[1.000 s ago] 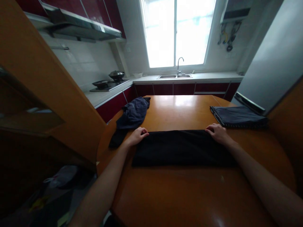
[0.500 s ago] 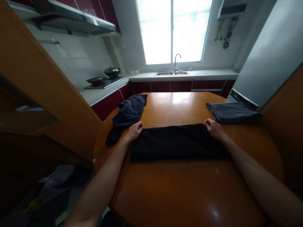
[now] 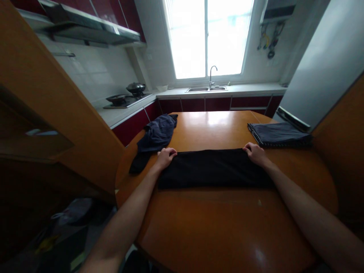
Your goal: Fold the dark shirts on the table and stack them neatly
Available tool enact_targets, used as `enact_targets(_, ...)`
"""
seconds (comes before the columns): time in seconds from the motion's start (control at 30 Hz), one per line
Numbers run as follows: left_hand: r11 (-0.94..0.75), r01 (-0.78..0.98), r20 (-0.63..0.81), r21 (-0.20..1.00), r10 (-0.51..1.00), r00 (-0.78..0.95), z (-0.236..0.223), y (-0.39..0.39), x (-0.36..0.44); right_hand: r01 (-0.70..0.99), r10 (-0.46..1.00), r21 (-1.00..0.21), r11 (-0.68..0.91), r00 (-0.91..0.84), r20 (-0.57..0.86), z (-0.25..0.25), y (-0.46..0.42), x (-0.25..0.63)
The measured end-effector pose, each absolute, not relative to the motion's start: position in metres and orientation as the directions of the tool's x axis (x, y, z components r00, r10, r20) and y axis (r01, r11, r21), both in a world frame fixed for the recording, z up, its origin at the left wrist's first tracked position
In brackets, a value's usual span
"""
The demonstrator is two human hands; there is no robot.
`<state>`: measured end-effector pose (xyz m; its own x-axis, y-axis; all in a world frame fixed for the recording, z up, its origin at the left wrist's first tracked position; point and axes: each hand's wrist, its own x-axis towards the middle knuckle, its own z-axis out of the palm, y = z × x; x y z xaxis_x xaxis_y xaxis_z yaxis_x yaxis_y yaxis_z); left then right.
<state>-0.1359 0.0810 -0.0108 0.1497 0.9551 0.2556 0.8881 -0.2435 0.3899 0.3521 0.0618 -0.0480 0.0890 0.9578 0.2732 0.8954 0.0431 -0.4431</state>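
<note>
A black garment [image 3: 213, 169], folded into a long flat strip, lies across the wooden table [image 3: 227, 227] in front of me; its exact kind cannot be made out. My left hand [image 3: 165, 157] pinches its far left corner between thumb and fingers. At the far right corner, my right hand [image 3: 254, 153] grips the cloth the same way, and the right forearm hides the strip's right end. Just beyond my left hand rests a crumpled dark blue garment [image 3: 159, 132] with a black part hanging toward me.
A folded grey-blue garment [image 3: 280, 133] lies at the table's right, near the fridge [image 3: 315, 76]. Beyond the table runs a counter with a sink [image 3: 199, 90]; a stove with a lidded wok [image 3: 135, 88] is at left. Bags [image 3: 74, 212] sit on the floor at lower left.
The black strip's near edge has shifted slightly away from me, so it looks a little narrower. Both hands keep hold of its far corners; my left hand is slightly further right.
</note>
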Motion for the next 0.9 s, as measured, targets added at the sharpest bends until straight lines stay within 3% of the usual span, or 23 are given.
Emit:
enact_targets(0.1,-0.23,0.897,0.24,0.378,0.96,0.145,-0.009,0.081,-0.14,0.902,0.965,-0.425,0.068,0.048,0.256,-0.041,0.061,0.356)
enact_targets(0.2,-0.254,0.899,0.301,0.356,0.942,0.147,0.005,0.073,-0.124,0.9,0.94,-0.43,0.076,0.079,0.332,-0.025,0.055,0.348)
enact_targets(0.27,-0.351,0.875,0.339,0.334,0.911,0.236,0.012,0.062,-0.093,0.901,0.904,-0.421,0.105,0.09,0.418,-0.014,0.047,0.325)
enact_targets(0.33,-0.54,0.798,0.362,0.267,0.824,0.436,0.011,0.05,-0.051,0.896,0.888,-0.389,0.216,-0.015,0.46,-0.008,0.039,0.287)
enact_targets(0.4,-0.63,0.75,0.329,0.203,0.765,0.554,0.002,0.042,-0.01,0.882,0.891,-0.331,0.334,-0.181,0.417,-0.01,0.031,0.241)
enact_targets(0.5,-0.637,0.756,0.189,0.154,0.77,0.61,-0.017,0.038,0.027,0.871,0.91,-0.298,0.392,-0.318,0.266,-0.024,0.026,0.189)
enact_targets(0.63,-0.612,0.776,0.069,0.156,0.79,0.609,-0.029,0.043,0.03,0.882,0.936,-0.316,0.351,-0.329,0.121,-0.037,0.03,0.175)
enact_targets(0.9,-0.545,0.821,0.065,0.172,0.837,0.543,-0.022,0.041,0.029,0.927,0.954,-0.225,0.3,-0.291,0.071,-0.035,0.031,0.187)
